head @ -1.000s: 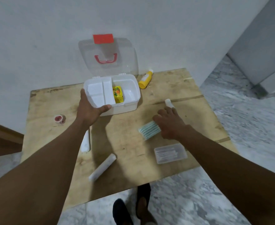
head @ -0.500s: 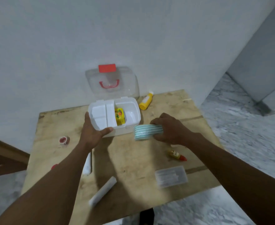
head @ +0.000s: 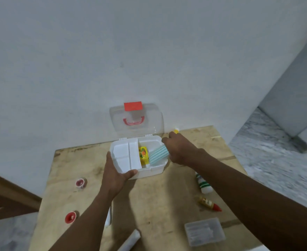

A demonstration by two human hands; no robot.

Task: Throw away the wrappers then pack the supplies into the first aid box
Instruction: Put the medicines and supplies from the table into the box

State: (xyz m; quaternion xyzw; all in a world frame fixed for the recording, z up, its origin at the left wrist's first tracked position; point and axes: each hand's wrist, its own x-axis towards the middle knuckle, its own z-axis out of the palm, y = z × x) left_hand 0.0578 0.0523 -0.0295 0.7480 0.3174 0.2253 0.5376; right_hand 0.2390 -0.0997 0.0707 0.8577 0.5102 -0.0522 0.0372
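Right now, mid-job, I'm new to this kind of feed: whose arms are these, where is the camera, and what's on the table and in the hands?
There is no machine here. These are a person's two bare hands, seen by one camera worn on the head, looking forward and down. The left hand grips the near left corner of the open white first aid box. The right hand holds a green-striped pack, tilted into the box's right compartment beside a yellow packet. On the wooden table lie a clear case, a white bottle, a small red-capped bottle and a white roll.
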